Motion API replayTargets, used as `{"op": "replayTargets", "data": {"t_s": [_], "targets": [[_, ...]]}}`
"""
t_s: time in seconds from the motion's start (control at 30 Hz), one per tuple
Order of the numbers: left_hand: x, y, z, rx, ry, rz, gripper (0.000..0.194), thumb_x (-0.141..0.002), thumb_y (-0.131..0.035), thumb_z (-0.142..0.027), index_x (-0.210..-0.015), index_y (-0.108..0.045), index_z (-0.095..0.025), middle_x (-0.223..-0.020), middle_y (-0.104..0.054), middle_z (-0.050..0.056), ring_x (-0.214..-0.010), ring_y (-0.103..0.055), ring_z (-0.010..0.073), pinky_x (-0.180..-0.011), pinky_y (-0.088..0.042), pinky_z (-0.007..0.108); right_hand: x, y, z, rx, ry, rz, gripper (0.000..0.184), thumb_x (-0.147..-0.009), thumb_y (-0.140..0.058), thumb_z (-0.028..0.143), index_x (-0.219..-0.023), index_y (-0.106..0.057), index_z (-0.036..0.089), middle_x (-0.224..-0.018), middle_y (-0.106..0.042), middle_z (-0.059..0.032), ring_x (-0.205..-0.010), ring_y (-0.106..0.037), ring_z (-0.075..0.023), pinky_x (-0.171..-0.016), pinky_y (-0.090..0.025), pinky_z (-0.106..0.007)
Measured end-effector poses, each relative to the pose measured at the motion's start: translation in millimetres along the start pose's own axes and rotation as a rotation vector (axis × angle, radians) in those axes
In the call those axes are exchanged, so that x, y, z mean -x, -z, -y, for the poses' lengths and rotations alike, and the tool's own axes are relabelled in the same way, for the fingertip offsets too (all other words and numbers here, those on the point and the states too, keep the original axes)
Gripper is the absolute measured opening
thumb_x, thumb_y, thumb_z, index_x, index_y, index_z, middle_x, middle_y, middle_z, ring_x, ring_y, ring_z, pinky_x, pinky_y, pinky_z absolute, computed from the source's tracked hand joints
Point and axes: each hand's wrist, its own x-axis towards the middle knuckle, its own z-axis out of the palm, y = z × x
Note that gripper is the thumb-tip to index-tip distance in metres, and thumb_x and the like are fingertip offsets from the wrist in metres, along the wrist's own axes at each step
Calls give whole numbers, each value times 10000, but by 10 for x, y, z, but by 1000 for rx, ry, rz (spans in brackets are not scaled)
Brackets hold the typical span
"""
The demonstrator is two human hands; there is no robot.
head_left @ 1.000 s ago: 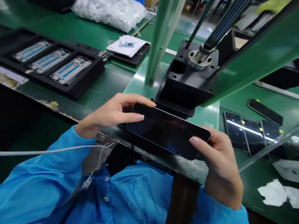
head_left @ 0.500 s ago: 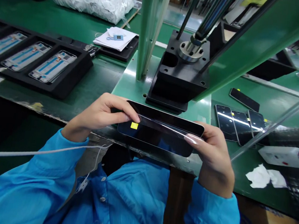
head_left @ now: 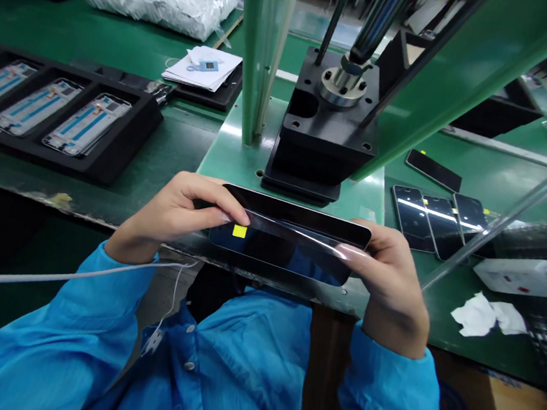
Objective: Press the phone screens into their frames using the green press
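Observation:
In front of the press, a glossy black phone point(head_left: 273, 250) lies sideways between my two hands, its face tilted. A clear film with a bright crease runs lengthwise across it, and a yellow tab point(head_left: 239, 231) shows near its left end. My left hand point(head_left: 176, 212) pinches the left end, thumb and index finger by the tab. At the other end my right hand point(head_left: 387, 274) grips the phone, thumb on the front and fingers behind it, mostly hidden. Whether the film is lifted along its whole length I cannot tell.
A black press block point(head_left: 326, 133) on a green base stands just beyond the phone, between green posts. To the left, a black tray point(head_left: 138, 127) holds open phone frames. Several dark phones point(head_left: 413, 212) lie at right, near crumpled tissue point(head_left: 476, 315). A white cable point(head_left: 77, 276) crosses my left sleeve.
The view has shifted slightly, so the bench and press sit a little further left. Both hands keep the same hold on the phone.

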Motion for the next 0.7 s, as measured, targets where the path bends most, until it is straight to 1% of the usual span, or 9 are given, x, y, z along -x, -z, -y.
{"op": "replayTargets", "data": {"t_s": [0.3,0.33,0.4,0.47,0.5,0.53,0.6,0.67,0.7], "targets": [[32,-22,7,-18,-24,-29,160,-892,-659,-238,-879,-816,-265,-802,-755,28,-690,-687,176,-654,-576,292,1,22,-65,-1,9,-27,404,-828,-793,467,-638,-583,179,-589,-499,12,-519,-447,-117,-483,-364,-246],[41,-44,6,-63,-27,-57,163,-900,-651,-250,-886,-814,-253,-871,-759,45,-767,-702,192,-709,-591,314,-4,23,-74,-6,20,-39,398,-823,-800,471,-646,-595,179,-596,-506,12,-526,-450,-117,-491,-373,-246],[70,-105,9,-231,-25,-133,205,-928,-613,-292,-897,-807,-233,-1151,-727,87,-1055,-689,260,-890,-594,403,-16,24,-98,-2,41,-79,379,-810,-815,476,-666,-625,181,-617,-527,8,-551,-465,-122,-513,-397,-248],[124,-179,15,-476,-38,-212,231,-951,-579,-315,-934,-800,-250,-1426,-593,77,-1345,-531,331,-1076,-502,521,-25,25,-121,12,44,-121,341,-806,-820,470,-702,-666,184,-651,-563,0,-584,-490,-133,-533,-419,-251],[161,-215,13,-599,-65,-231,218,-957,-578,-309,-975,-792,-281,-1483,-549,52,-1411,-465,343,-1130,-444,564,-28,24,-130,13,32,-134,315,-811,-817,460,-730,-688,185,-669,-584,-5,-598,-504,-138,-543,-430,-253],[203,-249,2,-707,-112,-228,205,-957,-589,-294,-1031,-778,-323,-1485,-553,27,-1421,-459,337,-1156,-409,585,-29,22,-134,2,16,-141,291,-820,-812,450,-757,-706,186,-688,-604,-10,-611,-519,-142,-555,-443,-255],[283,-308,-69,-833,-285,-182,267,-946,-626,-257,-1155,-724,-390,-1355,-662,6,-1271,-608,283,-1115,-461,538,-27,15,-129,-41,-9,-149,264,-825,-811,428,-781,-722,183,-707,-627,-17,-619,-538,-140,-564,-454,-248],[323,-348,-215,-797,-473,-119,372,-947,-618,-203,-1280,-654,-364,-1148,-756,4,-992,-727,201,-960,-565,403,-17,9,-115,-68,-29,-134,263,-808,-827,415,-769,-724,176,-699,-630,-22,-605,-540,-134,-547,-450,-236],[317,-359,-309,-712,-515,-105,405,-957,-583,-166,-1328,-622,-321,-1078,-772,7,-905,-737,171,-883,-587,349,-9,10,-109,-70,-31,-129,267,-796,-838,411,-759,-724,173,-692,-629,-24,-596,-536,-132,-534,-444,-233]]}}
